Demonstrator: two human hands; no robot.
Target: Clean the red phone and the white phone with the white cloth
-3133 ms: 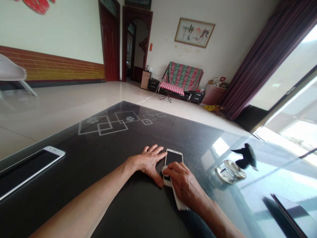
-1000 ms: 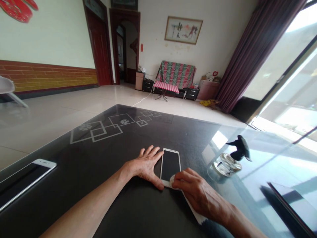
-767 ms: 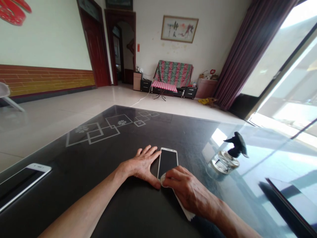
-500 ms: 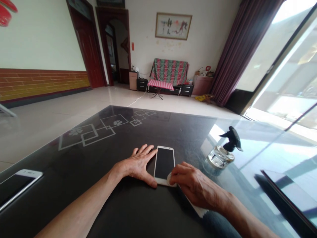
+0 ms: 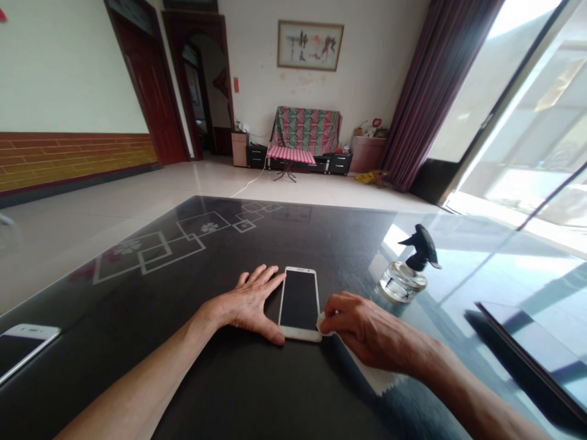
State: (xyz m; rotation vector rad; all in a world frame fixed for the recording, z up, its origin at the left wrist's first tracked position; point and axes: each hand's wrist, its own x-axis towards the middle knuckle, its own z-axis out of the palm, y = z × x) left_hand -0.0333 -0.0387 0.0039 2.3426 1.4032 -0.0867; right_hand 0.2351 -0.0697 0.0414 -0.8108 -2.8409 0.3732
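A white smartphone (image 5: 299,300) with a dark screen lies face up on the glossy black table (image 5: 257,391). My left hand (image 5: 250,305) rests flat along its left edge, fingers spread, with the thumb at the lower left corner and a fingertip near the upper left. Bunched in the fingers of my right hand (image 5: 362,330) is a white cloth (image 5: 378,377), pressed against the phone's lower right edge. The cloth's zigzag-cut end trails beneath the hand onto the table. My right fingertips are partly hidden by the cloth.
To the right stands a clear spray bottle (image 5: 403,281) with a black trigger head. A second white smartphone (image 5: 28,345) lies at the left table edge. A flat, dark-edged object (image 5: 527,348) is at the right. Beyond the table are a striped folding stool (image 5: 291,154) and a purple curtain (image 5: 426,91).
My right hand has shifted with the cloth from the phone's lower front corner outward to its right edge. The left hand keeps its place on the phone. The whole view has turned slightly.
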